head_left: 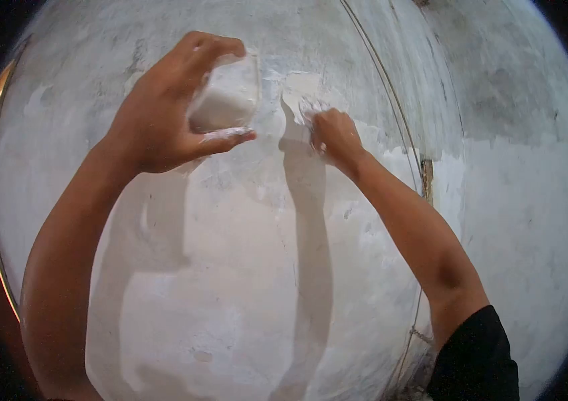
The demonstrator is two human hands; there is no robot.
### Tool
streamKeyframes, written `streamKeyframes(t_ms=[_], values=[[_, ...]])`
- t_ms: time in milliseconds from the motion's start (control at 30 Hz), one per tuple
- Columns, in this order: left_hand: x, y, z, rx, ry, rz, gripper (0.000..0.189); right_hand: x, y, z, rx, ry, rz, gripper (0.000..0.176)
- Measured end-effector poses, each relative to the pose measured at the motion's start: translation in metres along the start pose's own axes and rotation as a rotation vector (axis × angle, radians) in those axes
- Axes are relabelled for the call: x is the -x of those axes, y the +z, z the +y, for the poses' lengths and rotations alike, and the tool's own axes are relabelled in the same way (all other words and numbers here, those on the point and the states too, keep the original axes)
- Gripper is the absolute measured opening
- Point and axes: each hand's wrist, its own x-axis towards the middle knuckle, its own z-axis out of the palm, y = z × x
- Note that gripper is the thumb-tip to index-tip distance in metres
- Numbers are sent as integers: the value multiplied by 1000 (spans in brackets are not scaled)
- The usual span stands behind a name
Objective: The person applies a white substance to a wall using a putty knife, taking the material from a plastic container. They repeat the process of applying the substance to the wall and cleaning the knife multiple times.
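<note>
White-smeared hands, both raised to a pale wall

Head view: pale, patchy wall [244,301] fills most of the scene, with both bare arms reaching up across it. The left arm rises from the lower left corner, its wrist bent inward. The left hand [163,110] makes a wide C around a white, block-shaped object [227,100], its thumb stretched beneath and a bent finger hooked over the top; the remaining fingers are mostly hidden. White smears coat the thumb. The object sits upper left of centre, in front of the wall.

The right arm slants up from a black sleeve [478,357] at lower right, elbow slightly bent. The right hand [335,137] is close against the wall, its fingers curled and bunched, streaked white; whether they pinch anything, I cannot tell. Just above it lies a whiter patch [302,83]. To its right, a thin cord [389,87] runs down the wall.
</note>
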Motion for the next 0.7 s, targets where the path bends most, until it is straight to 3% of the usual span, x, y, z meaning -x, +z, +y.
streamKeyframes(t_ms=[100,167,367,467,533,567,633,700], values=[[-5,2,6,29,13,5,80,7,-20,9,97,48,-138,8],[-10,0,12,16,3,-52,81,5,-44,22,-152,194,-192,11],[-24,-5,20,28,33,-52,79,-29,-23,99,-658,380,136,26],[-23,-8,27,0,24,-65,77,-57,-22,109,-389,395,321,25],[-20,-6,26,-32,31,-74,76,-66,-14,102,-529,502,366,14],[-19,-7,26,-50,29,-83,76,-70,-9,102,-548,497,370,14],[-19,-10,31,-77,9,-131,78,-72,-13,99,-470,599,187,27],[-11,-13,24,-131,3,-139,79,-77,-21,84,-476,604,184,28]])
